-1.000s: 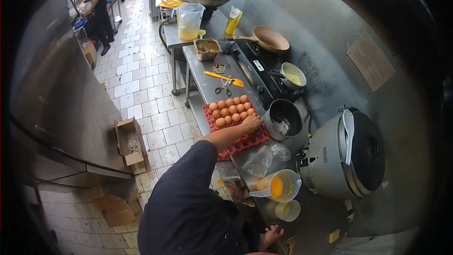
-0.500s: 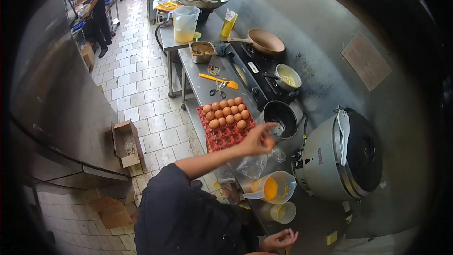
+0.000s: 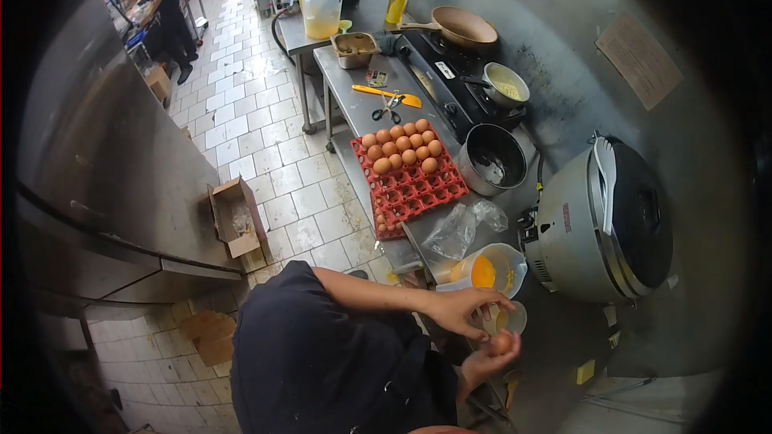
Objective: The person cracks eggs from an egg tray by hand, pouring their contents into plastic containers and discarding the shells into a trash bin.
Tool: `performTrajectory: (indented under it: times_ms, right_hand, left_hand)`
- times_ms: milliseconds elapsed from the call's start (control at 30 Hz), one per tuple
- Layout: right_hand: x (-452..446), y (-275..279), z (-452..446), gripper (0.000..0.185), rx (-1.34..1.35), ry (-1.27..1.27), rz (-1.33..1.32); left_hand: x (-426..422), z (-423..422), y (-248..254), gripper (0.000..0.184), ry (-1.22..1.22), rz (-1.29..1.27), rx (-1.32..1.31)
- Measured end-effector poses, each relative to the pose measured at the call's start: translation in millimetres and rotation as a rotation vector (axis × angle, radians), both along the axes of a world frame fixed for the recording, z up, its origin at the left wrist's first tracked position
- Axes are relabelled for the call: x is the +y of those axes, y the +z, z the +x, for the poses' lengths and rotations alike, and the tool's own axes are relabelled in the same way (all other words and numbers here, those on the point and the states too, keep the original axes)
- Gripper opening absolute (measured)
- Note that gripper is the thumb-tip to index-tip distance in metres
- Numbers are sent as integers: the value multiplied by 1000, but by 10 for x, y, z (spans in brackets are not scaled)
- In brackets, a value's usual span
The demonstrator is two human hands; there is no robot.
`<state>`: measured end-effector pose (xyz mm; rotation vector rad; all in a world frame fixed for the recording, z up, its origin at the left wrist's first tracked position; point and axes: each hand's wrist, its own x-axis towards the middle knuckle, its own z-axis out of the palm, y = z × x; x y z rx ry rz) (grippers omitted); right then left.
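A brown egg (image 3: 502, 343) sits in the fingers of my right hand (image 3: 481, 363), low in the view beside the counter edge. Just above it, my left hand (image 3: 468, 310) has its fingers apart and partly covers a small clear cup (image 3: 517, 320); whether it touches the rim I cannot tell. Behind that cup stands a clear measuring jug (image 3: 515, 261) with orange-yellow egg in it. Farther up the counter is a red egg tray (image 3: 418, 191), its far rows filled with brown eggs and many nearer hollows bare.
A large rice cooker (image 3: 563, 229) stands right of the jug. A crumpled plastic bag (image 3: 454, 229) and a black pot (image 3: 492, 159) lie beyond. Scissors (image 3: 388, 107) and an orange spatula (image 3: 386, 95) rest above the tray. A person (image 3: 166, 12) stands far left.
My left hand has come back from near the tray to the small cup. The egg it held appears to be in my right hand now. The view has shifted slightly.
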<state>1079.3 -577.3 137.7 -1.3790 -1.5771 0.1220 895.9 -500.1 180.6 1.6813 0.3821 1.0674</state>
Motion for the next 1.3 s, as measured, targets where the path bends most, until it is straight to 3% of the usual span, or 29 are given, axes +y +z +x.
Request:
performTrajectory:
  times_ms: [33, 100, 167, 233, 267, 333, 367, 400, 467, 533, 633, 733, 800, 867, 933, 1033, 1133, 1167, 1200, 1233, 1267, 1300]
  right_hand:
    - [17, -27, 130, 40, 461, -183, -97]
    - [-6, -249, 469, 40, 925, -380, -200]
    - [29, -910, 899, 40, 650, -589, -221]
    - [-69, -1876, 1491, 36, 524, -534, -237]
    - [-173, -2237, 1677, 33, 271, -498, -200]
    - [-167, -1861, 1506, 28, 51, -578, -240]
    - [-169, -2107, 1648, 38, -252, -554, -67]
    - [-126, -2049, 1543, 34, -2, -657, -93]
    - [-167, -1901, 1430, 31, -127, -698, -30]
    - [-244, -1959, 1321, 33, -244, -631, -272]
    - [-200, -1695, 1190, 34, -407, -724, -391]
    - [-121, -1422, 1182, 42, -274, -799, -256]
    - [35, -1281, 1225, 47, 505, -528, 31]
    - [137, -660, 1136, 52, 597, -324, -2]
    - [367, -407, 1082, 52, 647, -183, 30]
    - [706, -169, 1050, 54, 663, -177, -181]
    - [940, -329, 1179, 62, 768, -132, -323]
    - [1015, -452, 1189, 67, 759, -188, -370]
    - [1033, -468, 1214, 70, 628, -431, -585]
    - [1072, -597, 1344, 65, 686, -343, -752]
    - [975, -536, 1128, 57, 832, -204, -402]
    - [1123, -968, 1399, 46, 618, -271, -361]
  left_hand:
    - [22, -15, 22, 73, -8, 1, 5]
    - [22, -47, 56, 58, -32, 5, 77]
    - [8, -85, 80, 51, -47, -57, 108]
    - [-10, -85, 101, 41, -41, -104, 140]
    - [-33, -57, 96, 38, -46, -96, 143]
    - [-76, -12, 151, 40, -64, -103, 157]
    - [-61, -3, 121, 38, -79, -73, 196]
    - [-76, 9, 84, 37, -82, -55, 231]
    - [-85, 64, 221, 35, -93, -33, 359]
    - [-85, 150, 120, 36, -132, -60, 399]
    - [-89, 273, -70, 37, -232, 53, 455]
    - [-61, 416, -100, 43, -305, 204, 565]
    - [25, 618, -228, 55, 40, 735, 696]
    - [193, 937, -327, 62, 198, 992, 762]
    - [426, 1227, -287, 60, 156, 1125, 587]
    - [750, 1637, -415, 56, 46, 1073, 728]
    - [1016, 1756, -618, 47, 133, 1209, 598]
    - [1112, 1796, -712, 49, 79, 1172, 637]
    - [1097, 1798, -618, 48, -30, 1018, 755]
    - [1090, 1758, -507, 47, -112, 847, 881]
    - [1309, 1986, -997, 41, -209, 845, 1019]
    - [1355, 1968, -1003, 41, -200, 771, 966]
